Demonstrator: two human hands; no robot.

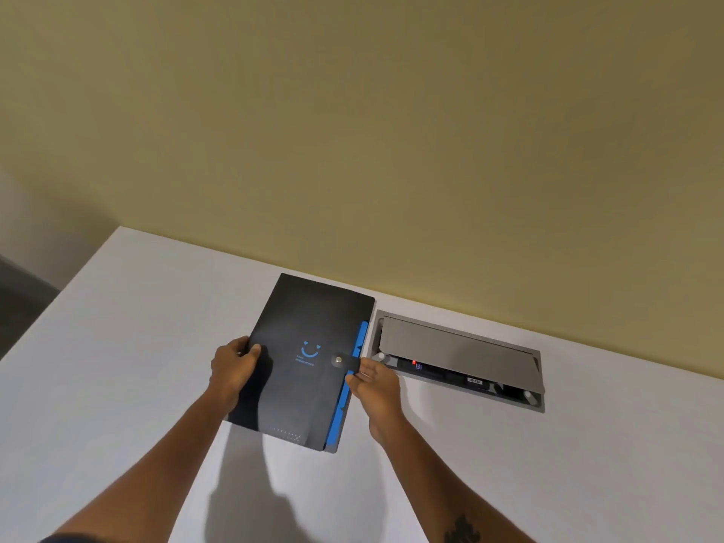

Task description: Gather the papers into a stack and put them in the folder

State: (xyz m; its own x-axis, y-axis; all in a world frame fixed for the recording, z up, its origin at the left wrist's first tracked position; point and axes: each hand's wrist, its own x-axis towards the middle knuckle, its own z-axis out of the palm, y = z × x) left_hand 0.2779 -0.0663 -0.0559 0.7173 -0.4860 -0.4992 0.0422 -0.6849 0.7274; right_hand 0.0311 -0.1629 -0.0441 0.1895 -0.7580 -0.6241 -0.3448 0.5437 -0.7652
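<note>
A black folder (301,389) with a blue smiley print lies closed on the white table (117,386), its strap snapped down by a metal button (338,360). Blue divider tabs (362,339) stick out along its right edge. My left hand (233,366) grips the folder's left edge, thumb on the cover. My right hand (372,380) touches the right edge at the strap's end, fingers partly curled. No loose papers are in sight.
A grey cable box (458,358) is set into the table right of the folder, its lid tilted open over sockets and a red light. A yellowish wall (391,150) runs behind the table. The table's left edge drops to a dark floor.
</note>
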